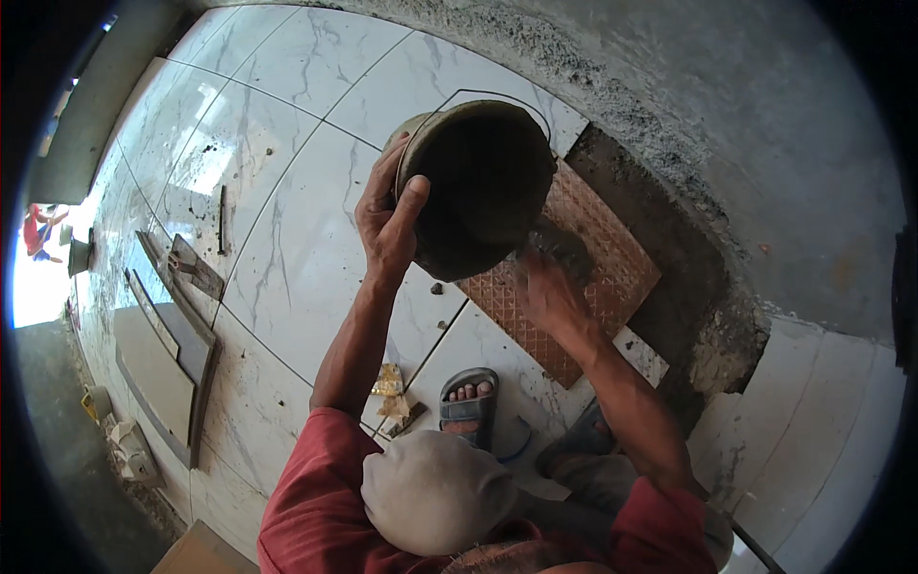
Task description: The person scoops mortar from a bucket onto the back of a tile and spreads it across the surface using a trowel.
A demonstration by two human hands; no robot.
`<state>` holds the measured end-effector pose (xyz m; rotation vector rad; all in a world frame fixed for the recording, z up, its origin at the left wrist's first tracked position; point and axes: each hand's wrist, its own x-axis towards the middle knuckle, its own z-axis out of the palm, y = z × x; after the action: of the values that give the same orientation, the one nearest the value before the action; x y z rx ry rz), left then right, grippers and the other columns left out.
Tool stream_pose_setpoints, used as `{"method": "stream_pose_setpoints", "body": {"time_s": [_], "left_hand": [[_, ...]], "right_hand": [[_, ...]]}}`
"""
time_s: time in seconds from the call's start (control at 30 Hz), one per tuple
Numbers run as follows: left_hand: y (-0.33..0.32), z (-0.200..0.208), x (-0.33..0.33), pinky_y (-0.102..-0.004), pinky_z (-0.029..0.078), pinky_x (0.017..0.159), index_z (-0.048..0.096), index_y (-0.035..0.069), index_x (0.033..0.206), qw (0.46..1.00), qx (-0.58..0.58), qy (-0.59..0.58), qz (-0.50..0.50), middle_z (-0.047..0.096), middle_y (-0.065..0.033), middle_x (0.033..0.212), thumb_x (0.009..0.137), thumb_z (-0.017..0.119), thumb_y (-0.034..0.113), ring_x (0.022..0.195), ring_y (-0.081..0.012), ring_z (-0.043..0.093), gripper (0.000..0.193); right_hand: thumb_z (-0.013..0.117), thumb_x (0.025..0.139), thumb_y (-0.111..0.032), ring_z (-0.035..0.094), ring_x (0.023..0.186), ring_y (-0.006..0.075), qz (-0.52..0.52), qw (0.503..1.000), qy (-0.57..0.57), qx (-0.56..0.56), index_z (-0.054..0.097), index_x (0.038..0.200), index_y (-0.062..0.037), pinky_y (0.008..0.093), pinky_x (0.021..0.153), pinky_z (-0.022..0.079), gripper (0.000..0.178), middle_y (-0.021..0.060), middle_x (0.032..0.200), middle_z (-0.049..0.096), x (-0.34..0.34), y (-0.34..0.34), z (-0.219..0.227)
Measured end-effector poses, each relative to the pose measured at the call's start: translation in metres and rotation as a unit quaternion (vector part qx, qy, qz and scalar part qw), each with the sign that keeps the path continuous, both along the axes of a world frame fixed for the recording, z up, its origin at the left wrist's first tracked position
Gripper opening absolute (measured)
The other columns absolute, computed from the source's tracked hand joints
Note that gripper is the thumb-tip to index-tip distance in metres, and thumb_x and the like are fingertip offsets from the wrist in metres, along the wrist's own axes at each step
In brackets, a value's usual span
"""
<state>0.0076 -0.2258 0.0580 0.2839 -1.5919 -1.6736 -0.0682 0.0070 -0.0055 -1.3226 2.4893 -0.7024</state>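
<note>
My left hand (390, 215) grips the rim of a mortar bucket (478, 182), its thumb over the edge and its fingers around the outer wall. The bucket is tipped, so its dark mouth shows; a thin wire handle (497, 93) arches behind it. Below the bucket's lower right rim is my right hand (550, 287), blurred, its fingers not clear. At those fingers sits a dark grey lump of wet mortar (566, 251), above a tile (598, 282) lying with its reddish-brown ridged back up. I cannot tell whether the hand holds the lump.
White marbled floor tiles (287, 191) spread to the left. A bare strip of dark ground (684, 277) runs along the rough grey wall (784, 172). Cut tile pieces (158, 373) and a trowel-like tool (196, 268) lie at left. My sandalled foot (469, 407) stands near the tile.
</note>
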Motion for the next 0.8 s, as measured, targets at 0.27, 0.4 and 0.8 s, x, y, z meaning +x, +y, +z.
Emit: {"method": "stream_pose_setpoints", "body": {"time_s": [0.27,0.4,0.8], "left_hand": [[0.002,0.000,-0.001,-0.0407,0.031,0.107,0.055,-0.005,0.123,1.000,-0.023,0.006,0.011,0.051,-0.0205,0.131,0.089,0.064,0.025,0.129,-0.0295,0.042,0.047],[0.012,0.008,-0.002,-0.0407,0.032,0.107,0.056,-0.004,0.123,0.999,-0.038,-0.012,0.007,0.051,-0.0198,0.131,0.088,0.064,0.024,0.128,-0.0293,0.043,0.046],[0.021,0.017,0.002,-0.0474,0.024,0.110,0.057,-0.005,0.121,0.994,-0.106,-0.014,0.030,0.054,-0.0198,0.127,0.088,0.063,0.020,0.130,-0.0338,0.041,0.042]], "right_hand": [[0.054,0.085,-0.004,0.058,0.088,0.0455,-0.020,0.995,-0.070,0.067,0.049,0.115,0.0060,0.0506,0.075,0.048,0.033,0.0296,0.096,0.059,0.013,-0.010,0.025],[0.055,0.084,-0.004,0.058,0.089,0.0458,-0.037,0.993,-0.065,-0.092,0.049,0.116,0.0054,0.0498,0.074,0.049,0.034,0.0285,0.097,0.059,0.006,-0.029,0.037],[0.050,0.089,-0.012,0.061,0.085,0.0457,-0.059,0.996,-0.032,0.060,0.036,0.127,0.0052,0.0527,0.072,0.050,0.045,0.0307,0.090,0.060,-0.014,-0.018,0.046]]}}
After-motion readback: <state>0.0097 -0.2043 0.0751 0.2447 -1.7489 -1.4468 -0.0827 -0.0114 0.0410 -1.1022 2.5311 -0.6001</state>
